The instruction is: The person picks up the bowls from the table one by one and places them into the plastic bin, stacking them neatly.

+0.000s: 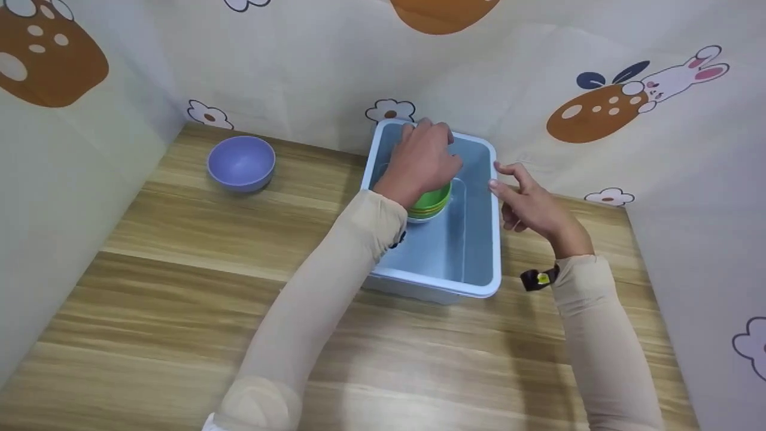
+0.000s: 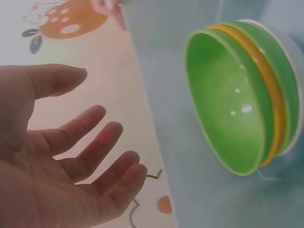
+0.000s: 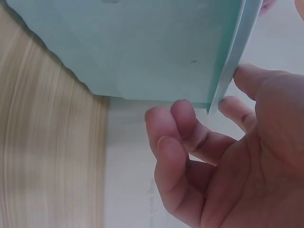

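A light blue plastic bin (image 1: 419, 275) stands against the back wall. Inside it sits a stack of nested bowls (image 1: 435, 200): green on top, with orange, green and white rims beneath. My left hand (image 1: 422, 158) hovers over the bin, just above the stack. In the left wrist view, its fingers (image 2: 97, 152) are spread and relaxed, apart from the bowls (image 2: 228, 99) and holding nothing. Along the bin's right rim (image 3: 232, 52), my right hand (image 1: 535, 206) touches the outside with thumb and forefinger tips; its other fingers hang loosely curled below the rim.
A purple bowl (image 1: 242, 163) rests by itself at the back left of the wood-grain table (image 1: 179, 311). Pale cloth walls (image 1: 299, 66) printed with flowers and rabbits enclose the back and both sides. The bin's raised walls surround the bowl stack.
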Action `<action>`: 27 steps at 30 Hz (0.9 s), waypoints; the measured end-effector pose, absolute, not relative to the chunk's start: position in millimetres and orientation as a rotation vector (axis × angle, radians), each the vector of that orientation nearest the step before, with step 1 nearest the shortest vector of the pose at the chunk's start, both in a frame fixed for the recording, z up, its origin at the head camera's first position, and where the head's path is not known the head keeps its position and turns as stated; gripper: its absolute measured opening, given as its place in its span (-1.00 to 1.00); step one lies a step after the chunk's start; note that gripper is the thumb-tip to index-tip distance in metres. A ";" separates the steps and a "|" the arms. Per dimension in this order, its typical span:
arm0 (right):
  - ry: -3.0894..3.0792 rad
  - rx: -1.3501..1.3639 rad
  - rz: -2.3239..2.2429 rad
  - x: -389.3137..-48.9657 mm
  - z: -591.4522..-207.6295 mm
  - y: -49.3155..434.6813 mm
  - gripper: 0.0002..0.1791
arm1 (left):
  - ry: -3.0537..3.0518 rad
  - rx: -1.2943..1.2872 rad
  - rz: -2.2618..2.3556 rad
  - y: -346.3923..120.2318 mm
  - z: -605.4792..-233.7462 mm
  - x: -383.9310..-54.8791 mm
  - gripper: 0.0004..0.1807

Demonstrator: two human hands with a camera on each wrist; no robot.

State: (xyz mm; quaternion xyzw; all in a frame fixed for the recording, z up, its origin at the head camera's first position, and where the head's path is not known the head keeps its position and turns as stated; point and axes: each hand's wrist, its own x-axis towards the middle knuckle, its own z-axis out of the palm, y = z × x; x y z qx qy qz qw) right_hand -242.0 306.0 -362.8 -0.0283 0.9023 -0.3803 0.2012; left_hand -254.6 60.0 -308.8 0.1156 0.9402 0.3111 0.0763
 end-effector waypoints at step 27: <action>2.580 -0.124 -0.963 -244.7 -364.2 308.6 -0.28 | 2.864 0.273 1.110 1.0 -271.8 -248.7 -0.56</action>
